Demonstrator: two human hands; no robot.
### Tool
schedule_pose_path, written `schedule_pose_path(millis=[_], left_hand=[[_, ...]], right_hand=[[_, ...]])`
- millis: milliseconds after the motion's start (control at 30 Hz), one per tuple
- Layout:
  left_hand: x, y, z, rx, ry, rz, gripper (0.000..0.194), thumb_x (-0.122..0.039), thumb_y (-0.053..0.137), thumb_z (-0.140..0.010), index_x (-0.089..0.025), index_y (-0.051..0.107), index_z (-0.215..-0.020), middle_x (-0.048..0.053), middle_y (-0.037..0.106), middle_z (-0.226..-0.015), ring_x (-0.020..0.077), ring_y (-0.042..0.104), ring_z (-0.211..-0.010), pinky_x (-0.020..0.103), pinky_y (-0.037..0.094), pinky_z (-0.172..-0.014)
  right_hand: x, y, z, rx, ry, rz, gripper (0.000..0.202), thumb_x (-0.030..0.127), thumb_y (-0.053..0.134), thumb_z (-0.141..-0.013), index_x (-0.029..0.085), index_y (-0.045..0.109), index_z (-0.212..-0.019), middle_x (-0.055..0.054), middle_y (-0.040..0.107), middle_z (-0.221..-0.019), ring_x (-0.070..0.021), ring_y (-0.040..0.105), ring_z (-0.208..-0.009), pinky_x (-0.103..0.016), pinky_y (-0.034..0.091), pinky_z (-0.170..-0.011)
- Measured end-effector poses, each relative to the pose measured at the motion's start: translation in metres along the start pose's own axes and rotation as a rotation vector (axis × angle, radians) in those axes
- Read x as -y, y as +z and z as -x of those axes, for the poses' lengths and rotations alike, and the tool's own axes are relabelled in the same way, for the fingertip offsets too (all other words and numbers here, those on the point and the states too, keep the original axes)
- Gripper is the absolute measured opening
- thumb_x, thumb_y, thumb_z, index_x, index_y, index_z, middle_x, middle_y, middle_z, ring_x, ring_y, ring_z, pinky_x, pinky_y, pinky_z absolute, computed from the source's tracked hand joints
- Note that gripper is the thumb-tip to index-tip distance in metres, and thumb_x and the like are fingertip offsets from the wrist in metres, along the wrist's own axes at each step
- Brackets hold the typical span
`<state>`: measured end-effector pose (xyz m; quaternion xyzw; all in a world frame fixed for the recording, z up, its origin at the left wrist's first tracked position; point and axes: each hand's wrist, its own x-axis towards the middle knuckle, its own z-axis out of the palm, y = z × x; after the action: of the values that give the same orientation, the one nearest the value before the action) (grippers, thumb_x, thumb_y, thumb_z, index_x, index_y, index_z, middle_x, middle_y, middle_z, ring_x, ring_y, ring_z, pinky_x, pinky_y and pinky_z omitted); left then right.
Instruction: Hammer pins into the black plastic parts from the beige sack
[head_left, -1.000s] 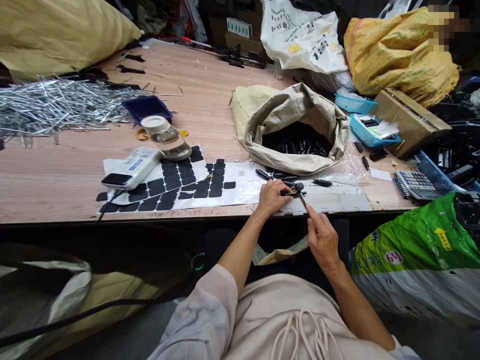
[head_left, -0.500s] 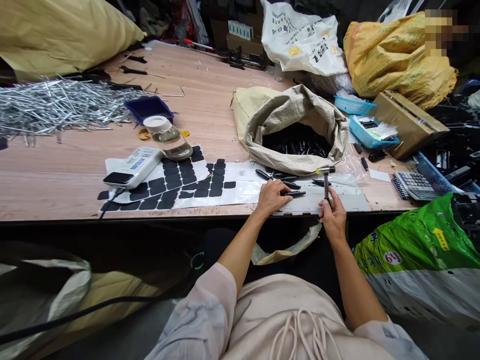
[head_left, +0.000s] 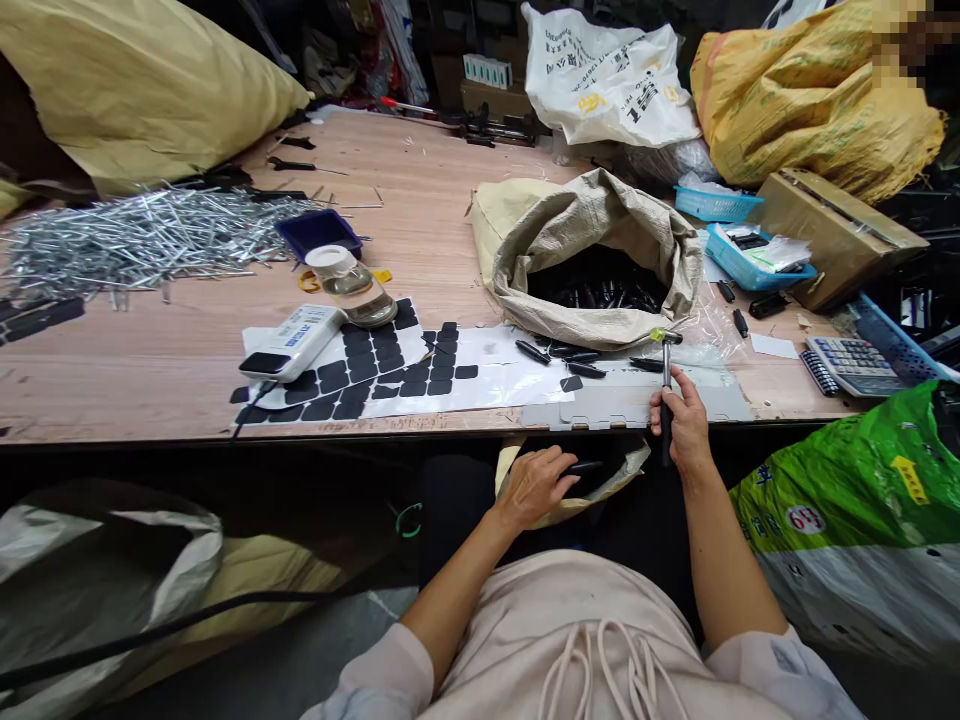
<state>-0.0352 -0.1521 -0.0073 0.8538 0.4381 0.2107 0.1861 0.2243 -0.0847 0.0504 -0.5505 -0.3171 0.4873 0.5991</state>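
Note:
My left hand (head_left: pixel 537 487) is below the table edge, over the mouth of a lower sack (head_left: pixel 615 485), closed on a dark handle-like piece (head_left: pixel 583 467). My right hand (head_left: pixel 684 420) grips the black handle of a small hammer (head_left: pixel 666 385), its head up near the front of the open sack. Several black pieces (head_left: pixel 586 370) lie on the grey board (head_left: pixel 622 405) to the left of the hammer. One small black sticker (head_left: pixel 571 383) lies flat there. An open beige sack (head_left: pixel 517 290) holding many black pieces stands behind.
Sheets of black stickers (head_left: pixel 352 375), a white device (head_left: pixel 300 340), a glass jar (head_left: pixel 352 285) and a purple tray (head_left: pixel 319 235) are left of centre. Metal rods (head_left: pixel 150 240) pile up at far left. Blue baskets (head_left: pixel 757 270), a carton (head_left: pixel 840 240) and a calculator (head_left: pixel 855 365) are right.
My left hand has moved down off the board to the lower sack with the dark piece. My right hand, with the hammer, has shifted slightly right, and the camera view has turned a little.

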Motion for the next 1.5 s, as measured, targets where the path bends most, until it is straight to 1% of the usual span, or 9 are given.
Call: schedule_pose_path(millis=[133, 333, 433, 533, 667, 833, 1100, 1367, 1500], left_hand=[[-0.001, -0.027, -0.016, 0.128, 0.045, 0.114, 0.022, -0.034, 0.074, -0.091, -0.025, 0.075, -0.112, 0.001, 0.073, -0.092, 0.0163, 0.069, -0.080, 0.027, 0.050, -0.069], [0.038, -0.091, -0.095, -0.369, -0.206, -0.020, 0.029, -0.022, 0.055, -0.100, -0.024, 0.073, -0.123, 0.009, 0.072, -0.109, 0.0255, 0.063, -0.105, 0.040, 0.053, -0.090], [0.071, -0.103, -0.122, -0.287, -0.321, -0.145, 0.039, -0.015, 0.061, -0.093, -0.027, 0.071, -0.128, 0.009, 0.069, -0.128, 0.0323, 0.054, -0.121, 0.049, 0.047, -0.101], [0.093, -0.102, -0.128, -0.158, -0.354, -0.163, 0.032, -0.020, 0.070, -0.089, -0.030, 0.076, -0.120, 0.007, 0.070, -0.122, 0.0342, 0.051, -0.123, 0.052, 0.043, -0.106], [0.100, -0.096, -0.111, -0.192, -0.395, -0.116, 0.018, -0.027, 0.077, -0.087, -0.028, 0.079, -0.105, 0.007, 0.070, -0.105, 0.0320, 0.052, -0.118, 0.048, 0.043, -0.102], [0.078, -0.085, -0.094, -0.253, -0.251, 0.074, 0.020, -0.028, 0.082, -0.082, -0.027, 0.079, -0.101, 0.004, 0.073, -0.099, 0.0256, 0.057, -0.105, 0.042, 0.045, -0.098], [0.032, -0.041, -0.133, -0.155, -0.276, 0.122, 0.025, -0.033, 0.089, -0.076, -0.028, 0.080, -0.099, 0.002, 0.071, -0.094, 0.0261, 0.057, -0.103, 0.040, 0.045, -0.090], [0.030, -0.044, -0.130, -0.169, -0.282, 0.173, 0.021, -0.027, 0.083, -0.080, -0.026, 0.078, -0.100, 0.001, 0.071, -0.093, 0.0247, 0.057, -0.103, 0.040, 0.044, -0.094], [0.028, -0.045, -0.131, -0.159, -0.294, 0.175, 0.018, -0.025, 0.082, -0.080, -0.026, 0.078, -0.098, 0.001, 0.071, -0.095, 0.0254, 0.057, -0.104, 0.041, 0.044, -0.095]], right_hand=[[0.000, 0.001, 0.000, -0.016, -0.006, -0.006, 0.074, 0.035, 0.074, -0.075, 0.023, 0.049, -0.143, 0.008, 0.061, -0.068, -0.0088, 0.048, -0.044, -0.018, 0.036, -0.034], [0.000, 0.001, 0.000, -0.016, -0.005, -0.007, 0.072, 0.034, 0.074, -0.074, 0.025, 0.050, -0.141, 0.009, 0.061, -0.068, -0.0088, 0.048, -0.043, -0.018, 0.035, -0.034], [0.000, 0.001, 0.000, -0.016, 0.013, -0.011, 0.062, 0.036, 0.076, -0.072, 0.022, 0.057, -0.129, 0.008, 0.060, -0.067, -0.0090, 0.048, -0.044, -0.018, 0.034, -0.033], [-0.001, 0.001, -0.001, -0.013, 0.024, -0.009, 0.048, 0.040, 0.076, -0.071, 0.018, 0.063, -0.113, 0.006, 0.060, -0.067, -0.0087, 0.048, -0.045, -0.019, 0.034, -0.032], [-0.003, 0.000, -0.001, -0.017, 0.008, -0.019, 0.045, 0.040, 0.076, -0.072, 0.018, 0.065, -0.110, 0.006, 0.060, -0.067, -0.0085, 0.048, -0.045, -0.019, 0.034, -0.032], [-0.005, -0.001, -0.003, -0.012, 0.006, 0.000, 0.046, 0.040, 0.075, -0.074, 0.018, 0.064, -0.113, 0.006, 0.059, -0.067, -0.0083, 0.047, -0.044, -0.018, 0.033, -0.032], [-0.006, 0.000, 0.000, -0.023, -0.021, -0.010, 0.051, 0.043, 0.077, -0.072, 0.018, 0.064, -0.115, 0.006, 0.058, -0.068, -0.0084, 0.047, -0.044, -0.018, 0.034, -0.032], [-0.019, 0.007, 0.036, -0.047, -0.161, 0.175, 0.041, 0.051, 0.069, -0.088, 0.020, 0.070, -0.115, 0.002, 0.062, -0.079, -0.0070, 0.045, -0.046, -0.019, 0.034, -0.033], [-0.022, 0.010, 0.061, 0.015, -0.245, 0.456, 0.044, 0.043, 0.068, -0.091, 0.022, 0.072, -0.129, -0.005, 0.075, -0.098, -0.0160, 0.065, -0.068, -0.027, 0.056, -0.056]])
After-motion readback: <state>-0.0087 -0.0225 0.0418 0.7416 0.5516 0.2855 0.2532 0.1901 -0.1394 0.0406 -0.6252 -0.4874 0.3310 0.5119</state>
